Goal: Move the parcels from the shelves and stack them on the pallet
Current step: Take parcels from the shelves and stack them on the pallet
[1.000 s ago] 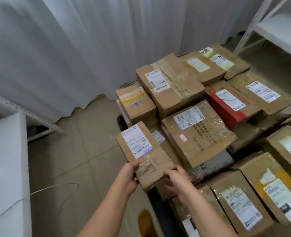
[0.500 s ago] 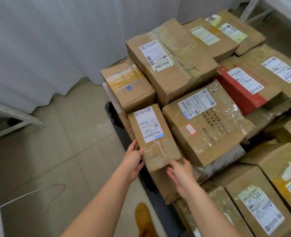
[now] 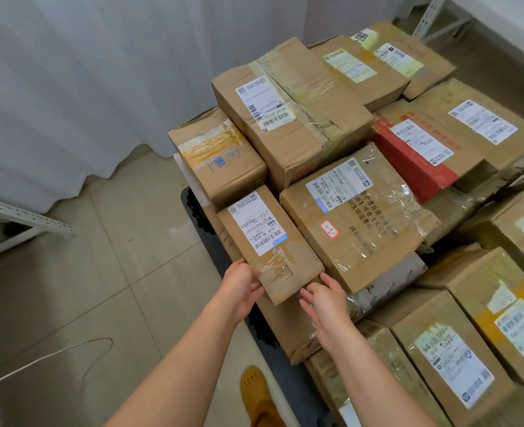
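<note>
Small parcel (image 3: 270,241) now set down on pallet stack, long axis pointing away. Left hand (image 3: 242,285) touches near-left corner, fingers straight. Right hand (image 3: 325,298) released, fingers spread, just beside near end.

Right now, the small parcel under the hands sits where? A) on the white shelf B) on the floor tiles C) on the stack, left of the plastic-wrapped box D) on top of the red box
C: the small parcel rests on the stack at its left edge, beside the plastic-wrapped box.
</note>
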The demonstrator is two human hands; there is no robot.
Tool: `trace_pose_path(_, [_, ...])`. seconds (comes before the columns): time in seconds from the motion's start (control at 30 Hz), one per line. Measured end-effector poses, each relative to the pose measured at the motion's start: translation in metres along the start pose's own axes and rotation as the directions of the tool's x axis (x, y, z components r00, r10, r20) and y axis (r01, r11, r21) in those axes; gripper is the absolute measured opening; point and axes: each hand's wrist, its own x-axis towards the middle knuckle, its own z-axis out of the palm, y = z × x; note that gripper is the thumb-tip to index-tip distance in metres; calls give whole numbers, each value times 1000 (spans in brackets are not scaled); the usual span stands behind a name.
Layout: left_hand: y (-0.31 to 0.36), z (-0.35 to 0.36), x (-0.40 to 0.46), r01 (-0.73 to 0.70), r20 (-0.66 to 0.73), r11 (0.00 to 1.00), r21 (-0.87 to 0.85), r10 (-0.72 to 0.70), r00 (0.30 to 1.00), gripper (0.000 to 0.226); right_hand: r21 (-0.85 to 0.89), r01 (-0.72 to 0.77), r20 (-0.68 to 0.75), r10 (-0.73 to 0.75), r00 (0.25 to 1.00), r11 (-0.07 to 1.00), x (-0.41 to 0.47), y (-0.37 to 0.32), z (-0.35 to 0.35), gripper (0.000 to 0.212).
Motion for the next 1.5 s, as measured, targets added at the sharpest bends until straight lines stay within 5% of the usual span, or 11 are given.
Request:
trace_pose_path(0.27, [-7,-7,-13,55,-151,981,186,-26,988,36,-59,-13,8,14,1000,998,-19,-1,-29,35])
trace_pose_path(0.47, [-16,3,-67,29,-245,993,110,-1,969,39,-22,17,7,-17,1000,1000,-55,-30,-69,25])
trace_pose_path(0.57, [-26,17,-105,6,-236,998,57,7,972,23,-2,60,43,-60,997,998,-77,-45,-95,19])
trace_pose_path(0.97, [-136,121,-324,-221,-108,947,-235,200,974,19,-64,270,272,-243,931,961,-202,-95,-260,18])
trace_pose_path(1.3, [-220,187,-443,-321,-118,938,-133,306,945,19,-54,381,384,-333,861,923,-305,-108,-384,18])
trace_pose_path(1.5, [-261,242,-488,-349,24,937,-9,349,937,19,38,443,271,-436,858,896,-339,-95,-476,19])
